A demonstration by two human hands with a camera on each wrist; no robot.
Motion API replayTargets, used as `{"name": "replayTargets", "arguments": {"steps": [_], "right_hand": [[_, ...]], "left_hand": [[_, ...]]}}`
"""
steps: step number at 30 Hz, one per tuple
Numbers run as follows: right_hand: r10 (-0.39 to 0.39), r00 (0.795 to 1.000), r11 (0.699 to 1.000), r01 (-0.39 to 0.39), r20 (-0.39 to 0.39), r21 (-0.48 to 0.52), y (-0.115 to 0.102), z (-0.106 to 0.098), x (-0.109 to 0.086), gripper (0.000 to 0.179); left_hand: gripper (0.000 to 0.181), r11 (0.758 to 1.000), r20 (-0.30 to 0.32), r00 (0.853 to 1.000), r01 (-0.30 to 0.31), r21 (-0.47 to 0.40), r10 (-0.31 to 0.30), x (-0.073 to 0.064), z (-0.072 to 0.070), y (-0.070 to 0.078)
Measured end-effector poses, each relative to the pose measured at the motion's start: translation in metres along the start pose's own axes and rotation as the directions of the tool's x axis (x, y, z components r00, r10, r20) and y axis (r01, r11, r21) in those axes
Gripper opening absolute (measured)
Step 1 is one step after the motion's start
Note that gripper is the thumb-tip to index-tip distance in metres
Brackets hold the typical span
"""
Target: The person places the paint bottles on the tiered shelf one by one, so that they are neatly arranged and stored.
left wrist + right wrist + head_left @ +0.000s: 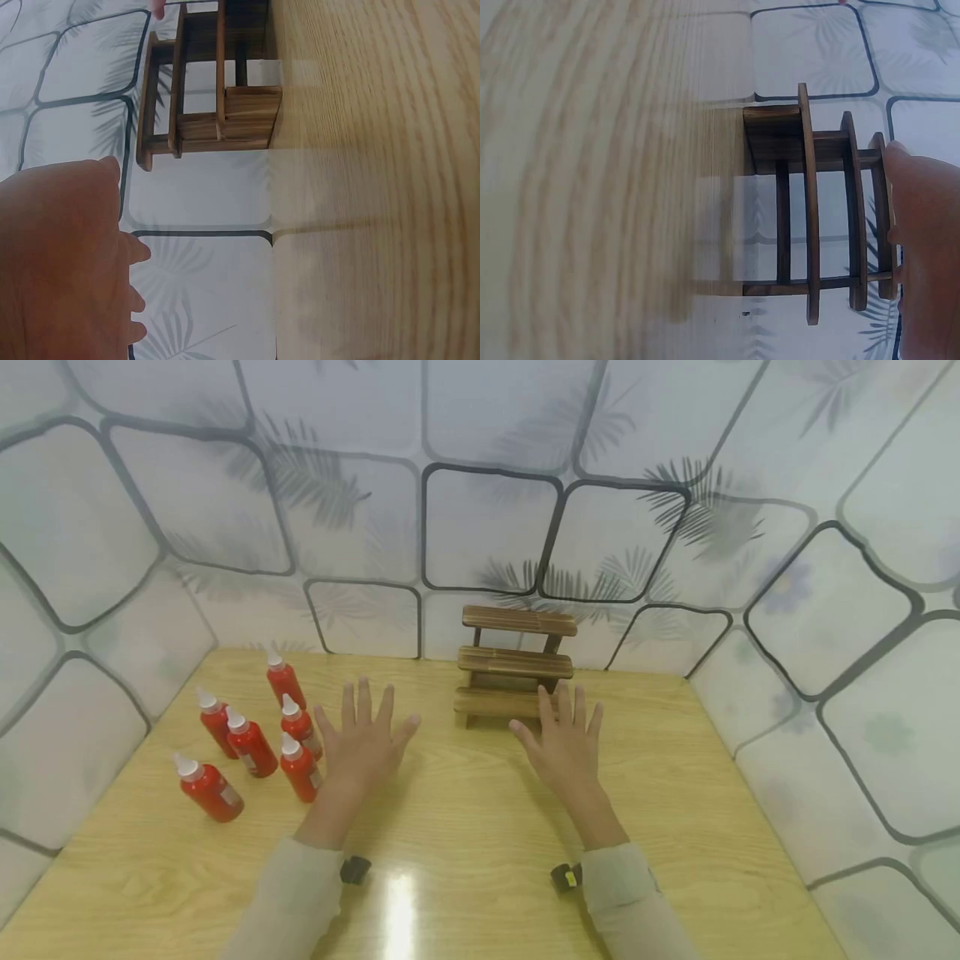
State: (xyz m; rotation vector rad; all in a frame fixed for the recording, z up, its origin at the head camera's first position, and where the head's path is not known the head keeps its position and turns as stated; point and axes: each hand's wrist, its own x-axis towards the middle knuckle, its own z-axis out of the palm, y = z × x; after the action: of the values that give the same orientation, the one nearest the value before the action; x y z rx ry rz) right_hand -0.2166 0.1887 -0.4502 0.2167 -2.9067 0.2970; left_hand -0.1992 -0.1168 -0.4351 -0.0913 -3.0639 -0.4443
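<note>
Three-tier wooden stand [516, 662], set by the patterned backdrop [491, 527] and stepping down frontward, presumably so every level is reachable. Six red squeeze bottles [253, 747] stand upright, likely against leaking, beside the left hand [362, 747]; it and the right hand [566, 752] are spread wide, empty.

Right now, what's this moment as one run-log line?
left grip: spread, empty; right grip: spread, empty; six red bottles: standing, left of both grips; wooden rack: upright, near right grip

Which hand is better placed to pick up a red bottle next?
Probably the left hand: it's empty and beside the red bottles, while the right hand is near the wooden rack.
</note>
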Motion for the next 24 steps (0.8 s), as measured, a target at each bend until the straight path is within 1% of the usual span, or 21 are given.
{"name": "replayTargets", "arguments": {"steps": [11, 17, 19, 21, 23, 24], "right_hand": [[-0.003, 1.000, 1.000, 0.003, -0.017, 0.012, 0.001, 0.000, -0.001, 0.090], [-0.008, 0.999, 0.999, 0.010, -0.039, 0.051, 0.002, -0.002, 0.000, 0.088], [-0.006, 0.998, 0.996, 0.012, -0.061, 0.089, 0.004, -0.004, 0.001, 0.086], [0.009, 0.998, 0.986, 0.002, -0.066, 0.165, 0.007, -0.007, 0.003, 0.083], [0.034, 0.998, 0.958, -0.017, -0.056, 0.287, 0.012, -0.008, 0.005, 0.079], [0.048, 0.998, 0.934, -0.029, -0.043, 0.357, 0.015, -0.009, 0.006, 0.077]], "left_hand": [[0.086, 1.000, 0.000, 1.000, 0.007, -0.001, -0.007, -0.004, -0.003, 0.003], [0.086, 1.000, 0.014, 1.000, -0.001, 0.002, 0.000, -0.011, -0.006, 0.004], [0.086, 1.000, 0.017, 1.000, -0.011, -0.001, 0.011, -0.016, -0.008, 0.005], [0.085, 0.999, 0.003, 1.000, -0.027, -0.018, 0.027, -0.021, -0.012, 0.006], [0.083, 0.998, -0.024, 0.999, -0.039, -0.040, 0.038, -0.028, -0.018, 0.008], [0.082, 0.998, -0.042, 0.998, -0.046, -0.050, 0.044, -0.032, -0.022, 0.008]]}}
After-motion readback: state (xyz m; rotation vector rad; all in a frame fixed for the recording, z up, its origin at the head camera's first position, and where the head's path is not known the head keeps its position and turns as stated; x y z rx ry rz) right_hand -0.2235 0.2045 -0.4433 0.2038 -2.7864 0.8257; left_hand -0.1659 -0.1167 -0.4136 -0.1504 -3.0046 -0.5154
